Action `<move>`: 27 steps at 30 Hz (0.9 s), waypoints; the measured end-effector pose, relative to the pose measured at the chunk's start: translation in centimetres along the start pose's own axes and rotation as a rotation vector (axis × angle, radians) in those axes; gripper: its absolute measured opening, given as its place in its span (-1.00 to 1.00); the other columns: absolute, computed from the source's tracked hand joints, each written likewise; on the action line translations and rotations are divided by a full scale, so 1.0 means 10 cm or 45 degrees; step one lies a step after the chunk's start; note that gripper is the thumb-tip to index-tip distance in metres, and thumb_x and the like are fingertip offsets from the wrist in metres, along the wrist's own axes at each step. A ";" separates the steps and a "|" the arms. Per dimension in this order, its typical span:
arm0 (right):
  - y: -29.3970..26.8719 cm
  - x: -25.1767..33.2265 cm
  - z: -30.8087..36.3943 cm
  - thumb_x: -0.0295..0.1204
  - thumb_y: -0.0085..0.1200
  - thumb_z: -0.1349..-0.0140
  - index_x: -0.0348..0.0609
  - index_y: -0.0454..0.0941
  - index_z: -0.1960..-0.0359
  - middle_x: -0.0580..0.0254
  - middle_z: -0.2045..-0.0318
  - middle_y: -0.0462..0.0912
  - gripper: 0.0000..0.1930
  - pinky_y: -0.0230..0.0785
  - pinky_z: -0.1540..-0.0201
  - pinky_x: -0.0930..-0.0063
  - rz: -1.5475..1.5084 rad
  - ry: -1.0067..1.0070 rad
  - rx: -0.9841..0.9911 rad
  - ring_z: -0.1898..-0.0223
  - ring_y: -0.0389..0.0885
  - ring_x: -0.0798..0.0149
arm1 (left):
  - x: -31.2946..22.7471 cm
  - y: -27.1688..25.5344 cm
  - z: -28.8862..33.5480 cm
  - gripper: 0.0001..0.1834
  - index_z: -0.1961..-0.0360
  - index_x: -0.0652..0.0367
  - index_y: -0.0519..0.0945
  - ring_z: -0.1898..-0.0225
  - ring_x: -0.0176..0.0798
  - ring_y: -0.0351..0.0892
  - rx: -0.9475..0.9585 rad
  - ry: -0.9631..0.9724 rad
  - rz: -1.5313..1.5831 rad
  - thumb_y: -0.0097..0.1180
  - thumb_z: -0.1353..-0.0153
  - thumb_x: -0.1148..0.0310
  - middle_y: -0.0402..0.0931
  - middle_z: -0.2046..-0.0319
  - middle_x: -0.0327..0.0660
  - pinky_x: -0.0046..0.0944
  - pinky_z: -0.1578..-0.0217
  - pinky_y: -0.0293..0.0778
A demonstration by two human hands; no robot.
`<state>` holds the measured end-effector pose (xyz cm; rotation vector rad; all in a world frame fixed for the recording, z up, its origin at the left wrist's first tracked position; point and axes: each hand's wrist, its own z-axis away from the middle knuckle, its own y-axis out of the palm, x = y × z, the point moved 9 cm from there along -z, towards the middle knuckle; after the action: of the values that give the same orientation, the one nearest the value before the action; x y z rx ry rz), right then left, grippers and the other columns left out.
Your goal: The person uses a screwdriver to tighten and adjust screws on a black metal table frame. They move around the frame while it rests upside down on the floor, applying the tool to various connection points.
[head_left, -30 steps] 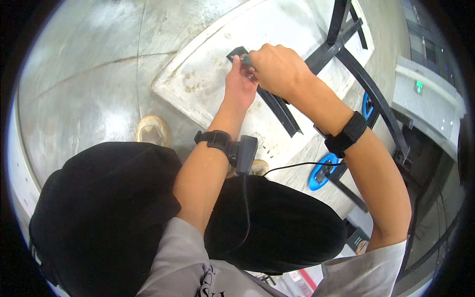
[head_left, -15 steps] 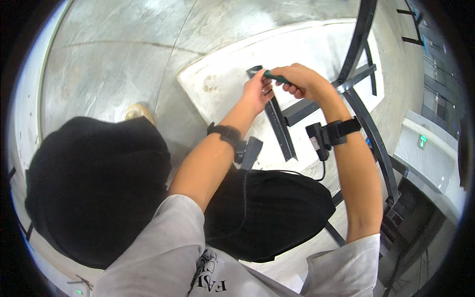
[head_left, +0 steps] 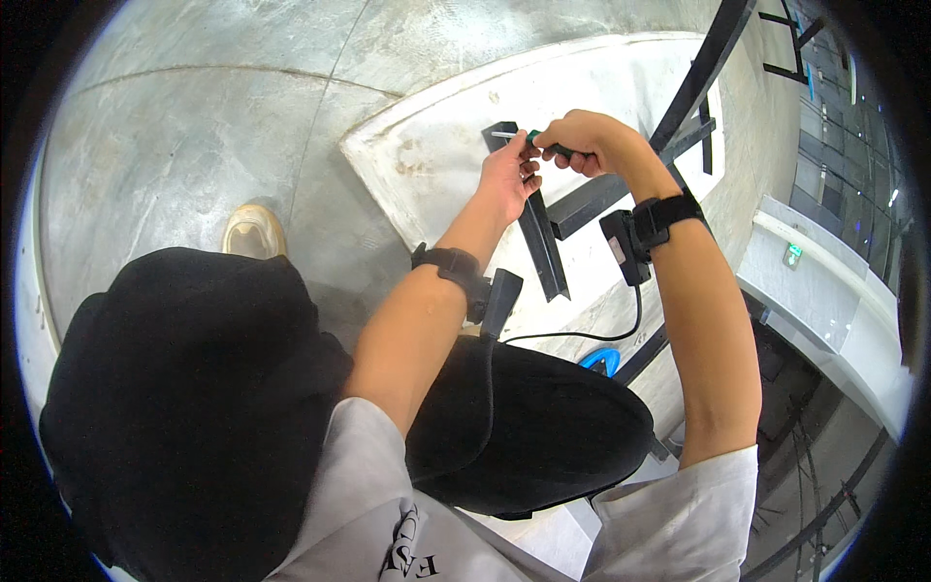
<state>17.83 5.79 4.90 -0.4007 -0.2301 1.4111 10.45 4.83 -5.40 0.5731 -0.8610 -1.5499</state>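
Note:
My right hand (head_left: 596,145) is closed round the green and black handle of a screwdriver (head_left: 555,150). Its thin metal shaft points left over the end of a black angle bar (head_left: 541,247). My left hand (head_left: 506,184) is closed at the front of the tool, thumb and forefinger at the shaft, other fingers curled above the bar. Whether the screwdriver's tip touches a screw is too small to tell. The bar meets a black square beam (head_left: 587,206) that runs off to the right.
Below the bar lies a white, stained board (head_left: 427,160) on the grey floor (head_left: 194,126). Dark frame bars (head_left: 703,73) rise at the right. A blue object (head_left: 601,361) sits beside my knee. Strapped devices with a cable (head_left: 635,315) are on both forearms.
The view has shifted a little, bringing more of my shoe and the blue object into sight. Both hands stay together at the bar's end; more of the screwdriver's shaft shows now.

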 end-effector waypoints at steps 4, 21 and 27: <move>-0.09 0.33 0.09 -0.34 0.07 0.07 -0.20 0.52 0.57 0.11 0.56 0.56 -0.83 0.38 0.54 0.48 0.903 -0.430 -0.644 0.56 0.56 0.24 | 0.01 -0.04 0.03 -0.77 0.46 0.09 0.45 0.52 -0.44 0.28 -0.148 -0.015 0.087 0.01 -0.16 0.16 0.37 0.53 -0.36 -0.36 0.50 0.27; 0.11 -0.25 0.18 -0.36 -0.04 -0.08 -0.35 0.41 0.42 0.29 0.66 0.36 -0.77 -0.12 0.80 0.69 -0.739 -0.008 -0.072 0.78 0.10 0.58 | 0.06 0.10 0.11 -0.77 0.35 0.06 0.51 0.40 -0.43 0.28 -0.105 -0.088 0.218 -0.04 -0.20 0.16 0.32 0.47 -0.39 -0.33 0.36 0.26; 0.15 -0.21 0.21 -0.37 -0.03 -0.05 -0.37 0.50 0.41 0.34 0.71 0.36 -0.76 -0.14 0.79 0.67 -0.472 -0.088 -0.201 0.79 0.11 0.59 | 0.12 0.02 0.13 -0.74 0.36 0.07 0.53 0.44 -0.44 0.29 -0.136 -0.089 0.209 -0.08 -0.20 0.14 0.33 0.48 -0.39 -0.31 0.40 0.27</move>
<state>15.35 4.15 6.42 -0.4152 -0.4504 1.0461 9.39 3.86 -4.33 0.3637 -0.8507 -1.4631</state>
